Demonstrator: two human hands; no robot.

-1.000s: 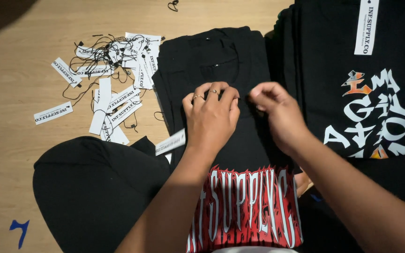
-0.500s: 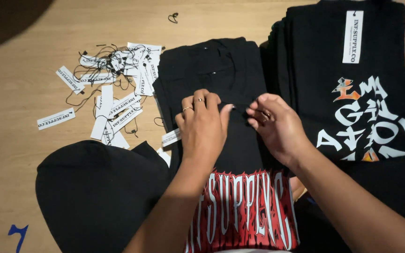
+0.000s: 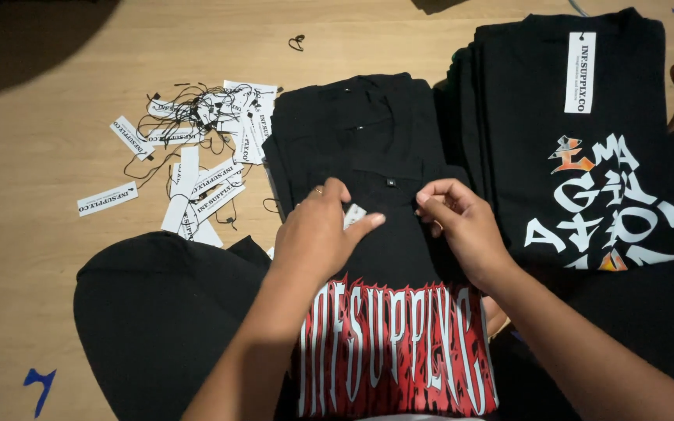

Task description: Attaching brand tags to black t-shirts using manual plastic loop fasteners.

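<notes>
The left hand point(image 3: 323, 226) pinches a small white tag point(image 3: 354, 214) between thumb and fingers over the collar of the black T-shirt point(image 3: 384, 234), while the right hand point(image 3: 462, 222), just across from it, presses curled fingertips on the same collar, though whether it grips fabric I cannot tell. The shirt's long axis runs from the grip back toward the person, its red and white print nearest the wrists. Beyond the left hand's outer side a scatter of loose hang tags point(image 3: 196, 156) lies on the wooden floor point(image 3: 40, 156); a stack of printed black shirts point(image 3: 579, 140) crowds the right hand's outer side.

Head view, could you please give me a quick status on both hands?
Left hand pinching small white tag. Right hand on black shirt near collar. Nothing blocking.
</notes>
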